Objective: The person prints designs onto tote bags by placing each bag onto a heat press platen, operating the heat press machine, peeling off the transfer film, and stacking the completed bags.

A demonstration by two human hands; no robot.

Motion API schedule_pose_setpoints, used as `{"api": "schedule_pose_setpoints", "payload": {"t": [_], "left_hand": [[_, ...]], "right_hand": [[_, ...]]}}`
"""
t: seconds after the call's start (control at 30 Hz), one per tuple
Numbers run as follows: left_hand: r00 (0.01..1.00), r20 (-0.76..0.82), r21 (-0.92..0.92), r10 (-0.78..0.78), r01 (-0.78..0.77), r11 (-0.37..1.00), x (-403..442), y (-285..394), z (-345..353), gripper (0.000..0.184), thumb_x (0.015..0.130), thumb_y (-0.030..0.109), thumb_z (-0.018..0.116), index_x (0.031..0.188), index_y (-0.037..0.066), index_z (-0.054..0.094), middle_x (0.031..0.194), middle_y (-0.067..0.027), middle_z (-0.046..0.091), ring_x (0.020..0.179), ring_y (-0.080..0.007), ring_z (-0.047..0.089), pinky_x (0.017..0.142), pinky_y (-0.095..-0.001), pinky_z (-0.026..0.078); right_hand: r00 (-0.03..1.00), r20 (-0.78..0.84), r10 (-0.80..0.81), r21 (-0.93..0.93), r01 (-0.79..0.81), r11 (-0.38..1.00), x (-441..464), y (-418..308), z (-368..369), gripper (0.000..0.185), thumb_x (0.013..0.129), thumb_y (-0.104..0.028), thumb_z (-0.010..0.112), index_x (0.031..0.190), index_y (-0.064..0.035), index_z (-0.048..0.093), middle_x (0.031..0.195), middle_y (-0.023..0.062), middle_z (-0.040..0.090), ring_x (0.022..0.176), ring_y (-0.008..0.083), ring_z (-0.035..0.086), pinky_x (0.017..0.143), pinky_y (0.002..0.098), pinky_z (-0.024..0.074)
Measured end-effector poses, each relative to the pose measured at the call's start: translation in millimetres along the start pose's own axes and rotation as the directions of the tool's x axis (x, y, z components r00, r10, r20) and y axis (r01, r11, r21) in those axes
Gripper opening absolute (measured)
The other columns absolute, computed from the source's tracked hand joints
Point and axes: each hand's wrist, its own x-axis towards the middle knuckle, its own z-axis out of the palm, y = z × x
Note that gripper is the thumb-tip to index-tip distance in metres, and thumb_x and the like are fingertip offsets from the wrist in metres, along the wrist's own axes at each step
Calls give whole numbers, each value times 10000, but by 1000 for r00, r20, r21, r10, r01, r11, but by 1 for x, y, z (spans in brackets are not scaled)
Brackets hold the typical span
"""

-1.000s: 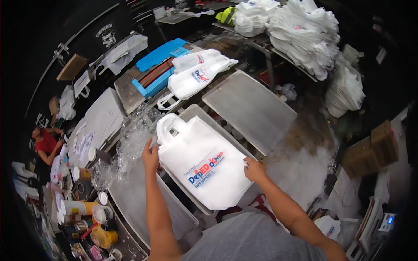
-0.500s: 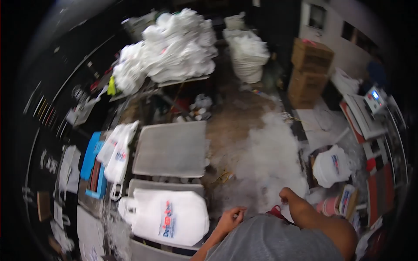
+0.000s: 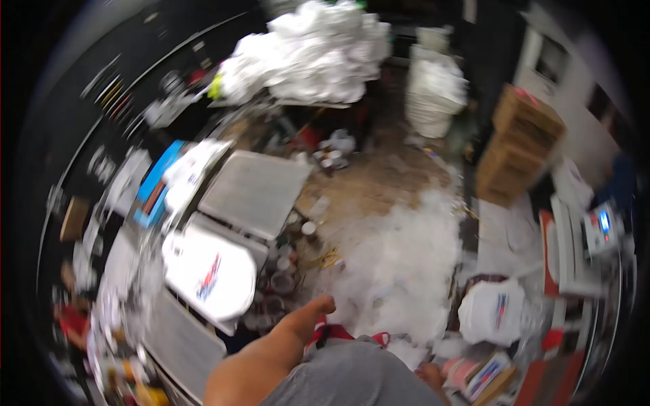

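My left hand (image 3: 326,304) hangs in front of my body, over the floor beside the tables; it is smeared by motion and its fingers cannot be made out. Low at the right of my grey shirt is my right hand (image 3: 429,373), blurred and partly hidden, near a pink roll (image 3: 460,372) and a box with a printed label (image 3: 489,380). A printed white bag stack (image 3: 211,274) lies on a platen at the left, touched by neither hand. Another printed white bag stack (image 3: 492,312) sits at the right, above the roll.
Large piles of white bags (image 3: 318,54) stand at the back. A bare grey platen (image 3: 254,193) is beyond the left stack. Cardboard boxes (image 3: 518,149) and a heat press with a lit display (image 3: 602,222) are at the right. A person in red (image 3: 73,325) is far left.
My view has swung right from the tables. Both hands have come away from the printed bags on the platen and dropped near my body.
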Motion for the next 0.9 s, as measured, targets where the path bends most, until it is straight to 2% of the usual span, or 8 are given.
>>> {"api": "schedule_pose_setpoints", "payload": {"t": [0.03, 0.07, 0.13, 0.2, 0.27, 0.43, 0.73, 0.9], "left_hand": [[996, -49, -207, -68, 57, 977, -34, 31, -11, 427, 770, 281, 548, 1121, 54, 635, 1078, -160, 658, 1024, -327, 617, 897, -389, 485], [986, -84, -399, -145, 100, 912, -77, 69, -39, 438, 769, 285, 551, 1130, 52, 631, 1097, -163, 652, 1032, -324, 616, 899, -385, 483], [976, -215, -400, -44, -47, 915, -90, 99, -26, 407, 767, 289, 561, 1049, 13, 659, 1033, -201, 658, 1002, -316, 629, 873, -384, 490], [993, -109, -420, -33, -16, 907, -82, 109, -4, 364, 727, 292, 605, 988, 57, 701, 1004, -212, 660, 952, -348, 632, 827, -415, 499], [942, -314, -561, -118, -84, 824, -65, 106, 31, 275, 731, 189, 560, 888, 4, 689, 927, -239, 657, 872, -372, 631, 776, -441, 493], [917, -290, -649, -274, 22, 760, -104, 95, -11, 290, 733, 179, 532, 933, 36, 686, 973, -219, 663, 921, -350, 637, 805, -433, 497], [831, -208, -622, -515, 294, 726, -135, 6, 68, 293, 724, 198, 534, 907, 47, 705, 1004, -197, 661, 950, -353, 631, 840, -449, 486], [209, -554, -830, -806, -57, 555, -228, -46, 4, 258, 800, 249, 562, 929, 62, 684, 926, -177, 673, 896, -348, 645, 806, -410, 512]], "right_hand": [[947, 90, -308, -735, 272, 622, -4, 18, -18, 372, 817, -426, 544, 987, -96, 518, 970, 184, 554, 984, 443, 521, 853, 666, 343], [979, -19, -202, -703, 131, 699, -14, -4, -25, 364, 815, -416, 545, 985, -94, 521, 967, 181, 556, 979, 439, 524, 850, 660, 347], [954, -194, 226, 21, -227, 974, -15, -51, -58, 348, 812, -395, 548, 981, -91, 529, 961, 176, 562, 971, 431, 530, 844, 648, 356], [897, -217, 385, 374, -287, 882, 0, -103, -90, 332, 808, -374, 551, 977, -88, 536, 955, 170, 567, 963, 424, 536, 838, 635, 365], [901, -215, 378, 364, -285, 887, 19, -139, -112, 317, 805, -353, 553, 973, -85, 543, 949, 165, 572, 954, 416, 543, 832, 623, 374], [909, -235, 345, 284, -275, 919, 41, -193, -133, 279, 796, -302, 560, 962, -77, 561, 934, 152, 586, 933, 396, 558, 816, 592, 397], [929, -240, 282, 261, -218, 940, 50, -226, -164, 218, 781, -208, 573, 943, -63, 594, 906, 128, 609, 895, 361, 586, 788, 537, 437], [914, -257, 315, 327, -224, 918, 27, -214, -175, 192, 773, -156, 580, 932, -56, 613, 891, 115, 623, 874, 342, 602, 773, 506, 460]]}}
